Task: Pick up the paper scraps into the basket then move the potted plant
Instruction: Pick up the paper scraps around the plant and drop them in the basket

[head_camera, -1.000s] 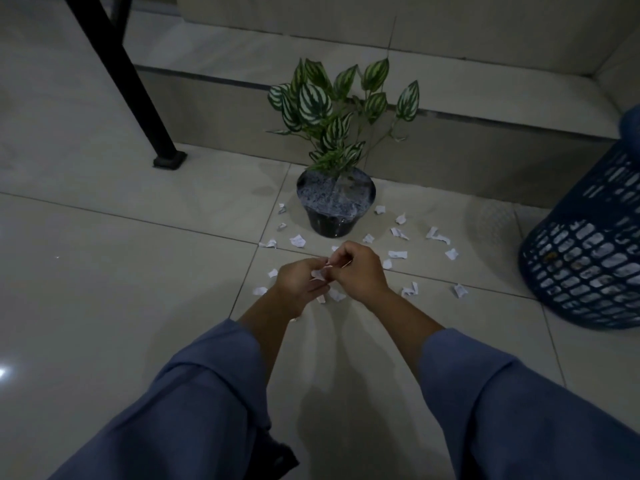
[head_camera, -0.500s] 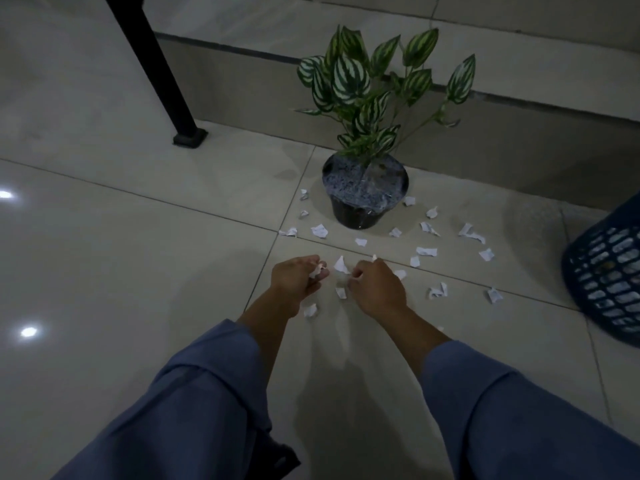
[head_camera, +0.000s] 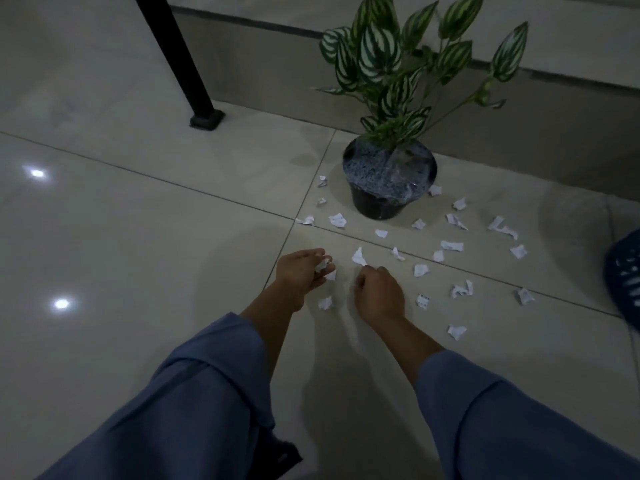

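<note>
From the head view, crumpled scraps (head_camera: 322,265) are held in the curled left hand (head_camera: 300,274). The right hand (head_camera: 379,293) is pinched closed just beside a scrap (head_camera: 358,256). More scraps (head_camera: 451,245) are scattered on the floor (head_camera: 138,237) around the plant (head_camera: 389,181); the basket (head_camera: 623,271) is seen at the right edge.

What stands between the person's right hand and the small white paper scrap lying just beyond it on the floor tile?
Nothing visible. The right hand is just short of the small white paper scrap, with only bare beige floor tile around it.
</note>
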